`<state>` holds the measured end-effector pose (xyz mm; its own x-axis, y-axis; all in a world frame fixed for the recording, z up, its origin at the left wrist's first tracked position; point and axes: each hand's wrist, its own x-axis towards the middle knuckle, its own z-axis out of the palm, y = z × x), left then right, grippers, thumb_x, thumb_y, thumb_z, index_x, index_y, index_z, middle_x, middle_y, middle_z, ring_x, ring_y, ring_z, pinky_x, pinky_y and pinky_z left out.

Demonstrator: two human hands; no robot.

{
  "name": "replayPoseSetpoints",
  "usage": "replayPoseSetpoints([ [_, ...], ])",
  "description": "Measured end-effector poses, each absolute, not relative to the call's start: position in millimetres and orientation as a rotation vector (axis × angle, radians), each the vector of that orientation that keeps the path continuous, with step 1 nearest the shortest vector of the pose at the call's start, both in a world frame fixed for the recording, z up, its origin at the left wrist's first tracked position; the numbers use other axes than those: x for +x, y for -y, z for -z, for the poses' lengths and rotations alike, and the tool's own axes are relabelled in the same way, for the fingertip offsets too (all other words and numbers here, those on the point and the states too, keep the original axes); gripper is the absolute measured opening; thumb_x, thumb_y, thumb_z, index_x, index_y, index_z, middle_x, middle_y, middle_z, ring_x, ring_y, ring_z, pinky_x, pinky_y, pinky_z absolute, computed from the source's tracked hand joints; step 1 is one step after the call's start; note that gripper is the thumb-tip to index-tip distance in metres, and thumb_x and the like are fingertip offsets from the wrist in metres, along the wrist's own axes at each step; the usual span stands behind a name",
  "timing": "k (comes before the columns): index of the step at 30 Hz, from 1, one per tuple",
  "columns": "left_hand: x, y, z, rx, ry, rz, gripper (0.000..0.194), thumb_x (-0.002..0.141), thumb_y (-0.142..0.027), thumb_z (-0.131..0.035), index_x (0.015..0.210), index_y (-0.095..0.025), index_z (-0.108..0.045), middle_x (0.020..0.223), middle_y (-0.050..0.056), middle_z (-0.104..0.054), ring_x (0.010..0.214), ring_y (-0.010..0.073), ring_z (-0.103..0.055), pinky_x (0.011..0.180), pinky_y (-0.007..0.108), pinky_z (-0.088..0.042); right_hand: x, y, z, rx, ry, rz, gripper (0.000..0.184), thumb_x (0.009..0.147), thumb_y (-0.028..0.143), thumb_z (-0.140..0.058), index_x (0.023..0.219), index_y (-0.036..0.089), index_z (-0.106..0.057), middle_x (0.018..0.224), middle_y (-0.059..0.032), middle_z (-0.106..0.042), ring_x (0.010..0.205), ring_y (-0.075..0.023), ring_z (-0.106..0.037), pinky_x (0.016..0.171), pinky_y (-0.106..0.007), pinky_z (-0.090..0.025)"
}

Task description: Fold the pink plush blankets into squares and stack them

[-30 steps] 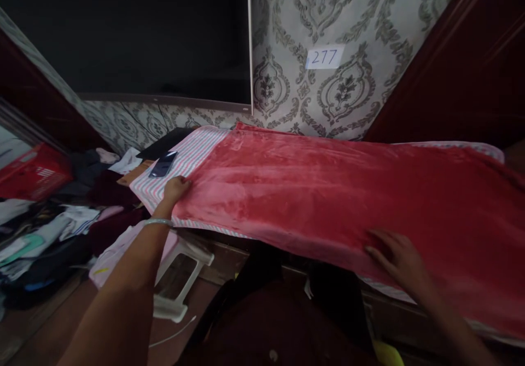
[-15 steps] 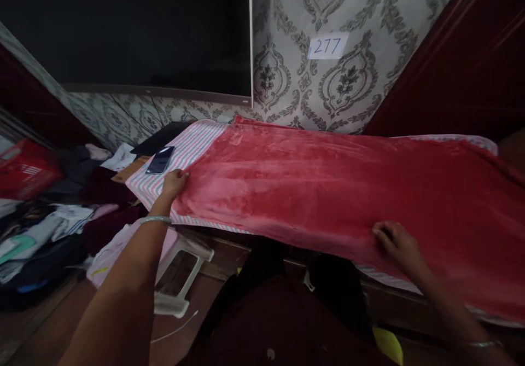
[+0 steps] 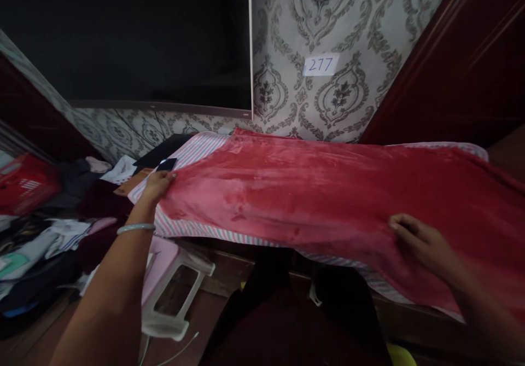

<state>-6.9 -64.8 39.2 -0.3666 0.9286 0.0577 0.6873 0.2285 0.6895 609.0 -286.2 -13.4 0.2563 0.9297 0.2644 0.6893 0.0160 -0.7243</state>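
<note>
A red plush cloth [image 3: 287,185] lies stretched out over a striped cloth [image 3: 229,236]. My left hand [image 3: 158,184] is closed on the red cloth's left edge. Farther right, my right hand [image 3: 416,240] pinches the same cloth close to its near side, pulling shallow folds into it. A dark phone [image 3: 167,164] rests on the striped cloth just beyond my left hand, which partly hides it.
Heaped clothes [image 3: 49,251] and a red bag [image 3: 28,183] are at the left. A pink and white plastic stool [image 3: 172,284] stands below. Behind are a large screen [image 3: 143,38] and a wall paper marked 277 [image 3: 321,64].
My left hand has moved left with the cloth's edge, now covering part of the phone. My right hand has shifted right; more striped cloth shows along the near edge.
</note>
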Motion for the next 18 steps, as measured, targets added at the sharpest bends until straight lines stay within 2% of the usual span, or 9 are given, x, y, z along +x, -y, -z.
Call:
replayPoseSetpoints([
  [4, -19, 65, -23, 1.538, -2.183, -0.777, 0.023, 0.076, -0.039, -0.058, 0.062, -0.021, -0.055, 0.056, -0.001, -0.051, 0.057, 0.0163, -0.048, 0.053, 0.028, -0.036, 603, 288, 33, -1.742, 1.53, -0.581, 0.054, 0.073, 0.079, -0.058, 0.07, 0.026, -0.063, 0.07, -0.0057, -0.065, 0.067, -0.0242, -0.062, 0.064, -0.035, -0.055],
  [11, -24, 50, -1, 1.768, -2.213, -0.351, 0.026, 0.073, -0.034, -0.062, 0.052, -0.023, -0.051, 0.058, 0.005, -0.059, 0.068, 0.0237, -0.062, 0.064, 0.031, -0.045, 606, 286, 62, -1.736, 1.671, -0.723, 0.063, 0.076, 0.086, -0.054, 0.063, 0.024, -0.059, 0.063, -0.0039, -0.063, 0.06, -0.02, -0.057, 0.058, -0.031, -0.053],
  [14, -17, 37, -2, 1.774, -2.179, -0.32, 0.032, 0.076, -0.041, -0.061, 0.051, -0.023, -0.053, 0.061, 0.008, -0.063, 0.07, 0.0254, -0.064, 0.064, 0.032, -0.047, 613, 285, 70, -1.732, 1.684, -0.769, 0.058, 0.078, 0.081, -0.055, 0.068, 0.025, -0.066, 0.069, -0.007, -0.07, 0.065, -0.0237, -0.064, 0.064, -0.035, -0.059],
  [18, 8, -4, -7, 1.779, -2.186, -0.35, 0.032, 0.08, -0.048, -0.058, 0.061, -0.022, -0.06, 0.07, 0.01, -0.07, 0.083, 0.0288, -0.069, 0.069, 0.032, -0.05, 627, 285, 83, -1.702, 1.703, -0.684, 0.042, 0.078, 0.07, -0.055, 0.075, 0.032, -0.075, 0.079, -0.0095, -0.076, 0.074, -0.0312, -0.071, 0.069, -0.046, -0.065],
])
